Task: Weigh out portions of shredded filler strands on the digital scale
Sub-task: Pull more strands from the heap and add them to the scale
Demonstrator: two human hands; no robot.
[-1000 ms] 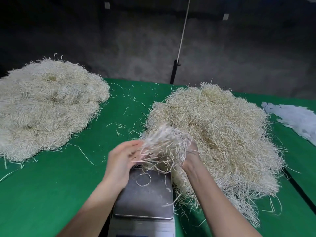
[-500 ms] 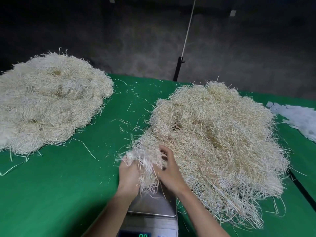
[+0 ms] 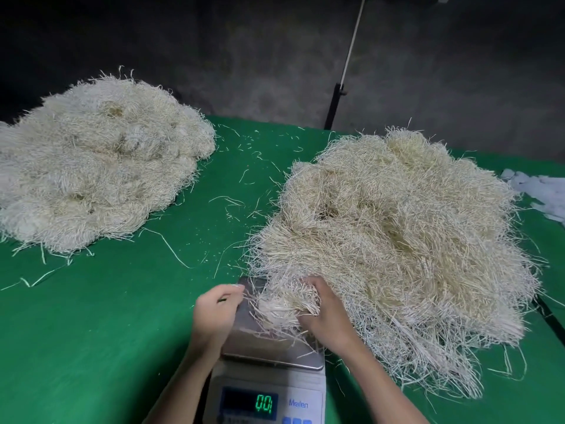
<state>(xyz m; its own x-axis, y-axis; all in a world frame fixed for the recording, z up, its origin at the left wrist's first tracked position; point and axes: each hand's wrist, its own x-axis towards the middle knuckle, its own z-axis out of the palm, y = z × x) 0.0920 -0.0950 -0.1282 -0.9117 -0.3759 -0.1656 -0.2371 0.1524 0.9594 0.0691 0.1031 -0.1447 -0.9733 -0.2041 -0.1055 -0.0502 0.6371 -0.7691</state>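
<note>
A digital scale (image 3: 269, 384) with a steel pan (image 3: 244, 341) and a lit green readout stands at the near edge of the table. A small bundle of pale shredded strands (image 3: 284, 307) lies on the pan. My right hand (image 3: 325, 313) is closed on the bundle's right side, against the big loose pile of strands (image 3: 397, 246). My left hand (image 3: 215, 313) rests at the pan's left edge with fingers curled, touching a few stray strands, nothing clearly held.
A second large heap of strands (image 3: 97, 166) lies at the left of the green table (image 3: 107, 332). Loose strands are scattered between the heaps. White scraps (image 3: 541, 191) sit at the right edge. A pole (image 3: 342, 84) stands behind the table.
The bundle went from held up in both hands down onto the scale pan. My left hand has come off it to the pan's left edge. The view tilted down, showing the readout.
</note>
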